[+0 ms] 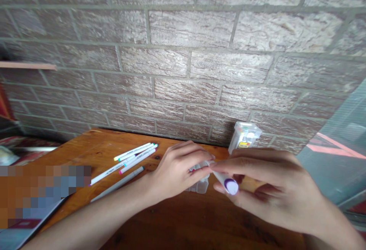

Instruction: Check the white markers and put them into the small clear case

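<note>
Right hand [286, 191] pinched purple-ended marker [229, 184], lower right; left hand [181, 166] covered clear case [200, 186], grip unclear; slip could've dropped marker.

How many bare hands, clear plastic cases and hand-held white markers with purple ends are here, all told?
Bare hands: 2 (left hand, right hand)
Clear plastic cases: 2 (yellow-labelled case, partly hidden case)
Hand-held white marker with purple end: 1
Total: 5

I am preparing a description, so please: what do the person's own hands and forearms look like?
The left hand and right hand wear no gloves. No ring, watch or bracelet shows, and no sleeve on the left forearm or right forearm.
</note>
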{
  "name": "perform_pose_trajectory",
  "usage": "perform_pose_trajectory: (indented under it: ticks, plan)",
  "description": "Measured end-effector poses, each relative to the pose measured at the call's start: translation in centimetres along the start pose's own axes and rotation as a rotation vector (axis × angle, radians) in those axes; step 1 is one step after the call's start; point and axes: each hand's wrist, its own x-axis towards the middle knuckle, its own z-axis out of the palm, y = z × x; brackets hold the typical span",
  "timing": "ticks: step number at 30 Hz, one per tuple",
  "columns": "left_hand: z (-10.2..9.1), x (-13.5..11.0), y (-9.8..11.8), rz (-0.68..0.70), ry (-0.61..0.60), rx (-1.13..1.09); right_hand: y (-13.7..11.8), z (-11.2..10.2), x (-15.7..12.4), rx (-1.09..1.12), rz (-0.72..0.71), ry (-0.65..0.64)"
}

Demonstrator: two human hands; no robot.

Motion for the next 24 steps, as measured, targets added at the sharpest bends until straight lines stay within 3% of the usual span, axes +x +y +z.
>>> perform_pose_trajectory:
  ticks: [24]
  plan:
    - [-0.01,-0.29,0.04,-0.044,0.003,0.037,0.16,-0.32,-0.19,-0.010,0.020,0.010]
